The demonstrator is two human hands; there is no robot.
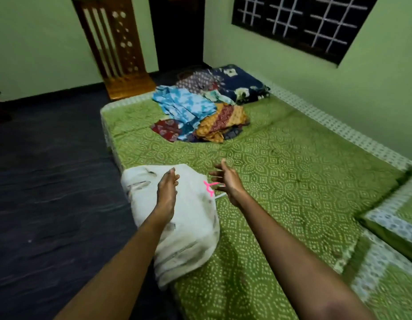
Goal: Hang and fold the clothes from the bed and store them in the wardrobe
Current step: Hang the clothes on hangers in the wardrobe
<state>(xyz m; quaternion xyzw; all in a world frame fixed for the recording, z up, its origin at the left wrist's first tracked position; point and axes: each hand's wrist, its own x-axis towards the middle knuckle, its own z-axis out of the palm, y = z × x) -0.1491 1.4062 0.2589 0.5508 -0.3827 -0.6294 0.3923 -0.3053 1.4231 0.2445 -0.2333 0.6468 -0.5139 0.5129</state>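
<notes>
A heap of patterned clothes (195,112) in blue, red and orange lies at the far end of the green bed (281,181). Near the bed's left edge sits a white bag (191,227) with a pink hanger (209,187) and a white one poking out at its right side. My left hand (167,188) hovers over the bag with straight fingers, holding nothing. My right hand (227,181) is stretched out just right of the hangers, fingers spread, holding nothing.
A dark blue floral blanket (239,85) lies folded behind the clothes heap. A green pillow (398,218) sits at the right edge. Dark floor (50,169) runs along the bed's left. A wooden carved panel (115,42) leans at the far wall beside a dark doorway.
</notes>
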